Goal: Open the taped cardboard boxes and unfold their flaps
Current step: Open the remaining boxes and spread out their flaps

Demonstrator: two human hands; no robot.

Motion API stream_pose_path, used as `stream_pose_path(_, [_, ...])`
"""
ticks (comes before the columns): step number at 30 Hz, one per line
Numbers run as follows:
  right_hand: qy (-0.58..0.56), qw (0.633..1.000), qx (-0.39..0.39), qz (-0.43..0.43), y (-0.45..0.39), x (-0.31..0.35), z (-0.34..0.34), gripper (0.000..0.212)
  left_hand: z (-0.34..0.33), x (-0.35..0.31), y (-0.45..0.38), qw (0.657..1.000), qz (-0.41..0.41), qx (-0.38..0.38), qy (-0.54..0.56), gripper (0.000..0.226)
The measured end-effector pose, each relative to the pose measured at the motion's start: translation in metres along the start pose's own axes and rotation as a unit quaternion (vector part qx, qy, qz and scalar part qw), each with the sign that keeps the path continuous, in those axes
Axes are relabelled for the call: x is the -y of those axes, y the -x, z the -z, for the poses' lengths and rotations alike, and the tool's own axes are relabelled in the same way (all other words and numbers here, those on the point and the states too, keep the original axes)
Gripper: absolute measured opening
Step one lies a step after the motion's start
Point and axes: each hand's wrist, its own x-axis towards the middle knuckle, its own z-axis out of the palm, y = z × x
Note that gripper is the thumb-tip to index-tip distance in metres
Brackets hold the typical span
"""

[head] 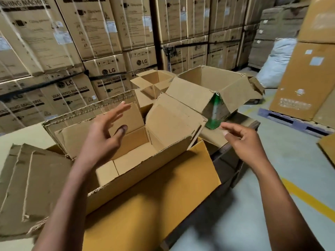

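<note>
An open cardboard box (137, 163) sits in front of me with its flaps spread; its right flap (174, 122) stands up at an angle and its near flap (163, 196) hangs toward me. My left hand (107, 131) hovers over the box's opening, fingers straight and spread, holding nothing. To the right of the upright flap, my right hand (241, 136) floats with relaxed fingers, touching nothing. Behind stand two more opened boxes, a large one (204, 87) with green tape (214, 113) on its side and a small one (154, 84).
Flattened cardboard sheets (30, 182) lie at the left. Stacked washing machine cartons (72, 51) wall off the back. At the right are a tall carton (304, 78) on a blue pallet (290, 120), a white sack (279, 60), and a grey floor with a yellow line (308, 198).
</note>
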Motion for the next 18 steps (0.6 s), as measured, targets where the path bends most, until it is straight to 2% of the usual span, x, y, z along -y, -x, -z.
stream_pose_path(8, [-0.069,0.993,-0.058,-0.082,0.052,-0.065,0.061,0.029,-0.118,-0.058,0.007,0.993,-0.074,0.063,0.060,0.054])
stream_pose_path(13, [-0.062,0.987,-0.061,-0.134,0.081,-0.109,0.116,0.028,-0.226,-0.088,0.025,0.983,-0.047,0.116,0.134,0.046])
stream_pose_path(18, [-0.016,0.987,-0.063,-0.148,0.094,-0.140,0.180,0.029,-0.332,-0.090,0.035,0.973,0.033,0.148,0.176,0.048])
